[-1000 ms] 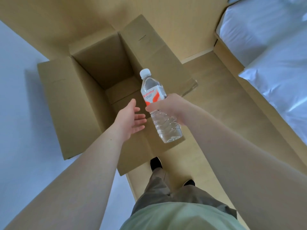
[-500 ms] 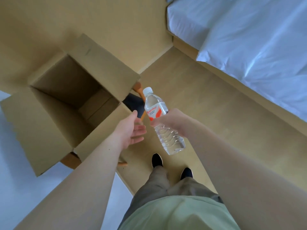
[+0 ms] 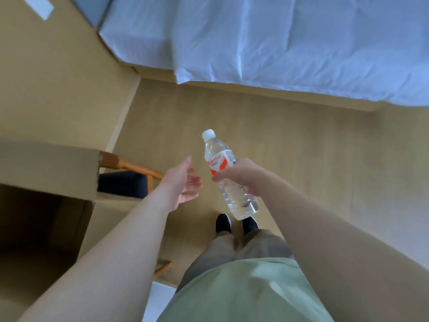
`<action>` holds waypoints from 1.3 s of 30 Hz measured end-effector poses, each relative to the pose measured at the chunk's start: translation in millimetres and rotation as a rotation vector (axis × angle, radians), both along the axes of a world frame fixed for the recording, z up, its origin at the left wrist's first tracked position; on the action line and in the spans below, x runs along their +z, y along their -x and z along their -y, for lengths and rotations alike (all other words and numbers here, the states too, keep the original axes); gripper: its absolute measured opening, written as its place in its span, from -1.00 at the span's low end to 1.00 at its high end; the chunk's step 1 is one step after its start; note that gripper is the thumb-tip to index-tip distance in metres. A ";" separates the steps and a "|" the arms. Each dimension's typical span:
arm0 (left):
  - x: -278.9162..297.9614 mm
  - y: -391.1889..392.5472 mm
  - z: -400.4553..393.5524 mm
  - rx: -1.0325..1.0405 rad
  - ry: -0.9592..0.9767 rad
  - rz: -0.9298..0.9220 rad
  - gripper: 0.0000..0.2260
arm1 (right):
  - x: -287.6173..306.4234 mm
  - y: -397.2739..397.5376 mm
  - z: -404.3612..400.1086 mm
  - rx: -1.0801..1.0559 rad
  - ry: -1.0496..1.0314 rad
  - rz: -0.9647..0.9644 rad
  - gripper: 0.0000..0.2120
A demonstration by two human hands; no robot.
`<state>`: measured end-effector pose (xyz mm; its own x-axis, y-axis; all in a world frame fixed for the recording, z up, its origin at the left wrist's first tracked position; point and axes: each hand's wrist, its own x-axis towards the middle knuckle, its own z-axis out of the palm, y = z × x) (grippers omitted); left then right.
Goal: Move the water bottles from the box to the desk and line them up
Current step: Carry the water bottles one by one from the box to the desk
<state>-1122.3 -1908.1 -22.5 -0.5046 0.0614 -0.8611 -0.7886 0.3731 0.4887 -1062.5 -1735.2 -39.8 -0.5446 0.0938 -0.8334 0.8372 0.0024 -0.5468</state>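
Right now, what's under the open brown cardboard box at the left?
A wooden chair with a dark blue seat shows beneath the cardboard box; one leg pokes out lower down. The rest of the chair is covered by the box.

I have one view only — the head camera, worn high, tipped steeply down past my arms at the floor (image 3: 290, 159), close over both outstretched hands, the bed (image 3: 255, 43) edge ahead.

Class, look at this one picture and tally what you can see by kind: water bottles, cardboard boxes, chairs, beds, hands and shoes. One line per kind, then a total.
Water bottles: 1
Cardboard boxes: 1
Chairs: 1
Beds: 1
Hands: 2, left hand and right hand
Shoes: 2, left shoe and right shoe
Total: 8
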 end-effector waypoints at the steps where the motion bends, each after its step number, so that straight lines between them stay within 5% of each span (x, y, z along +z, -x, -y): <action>1: -2.2 2.9 -8.5 -0.042 -0.001 0.003 -0.63 | -1.7 -4.6 -5.0 -0.033 0.002 0.004 -0.62; 19: -37.0 -23.3 -175.5 -0.694 0.023 -0.017 -0.63 | -23.6 -130.4 -103.3 -0.678 -0.007 0.054 -0.63; 39: -29.0 -147.9 -451.2 -0.980 -0.022 -0.036 -0.65 | -14.1 -302.2 -347.1 -1.083 -0.054 -0.016 -0.46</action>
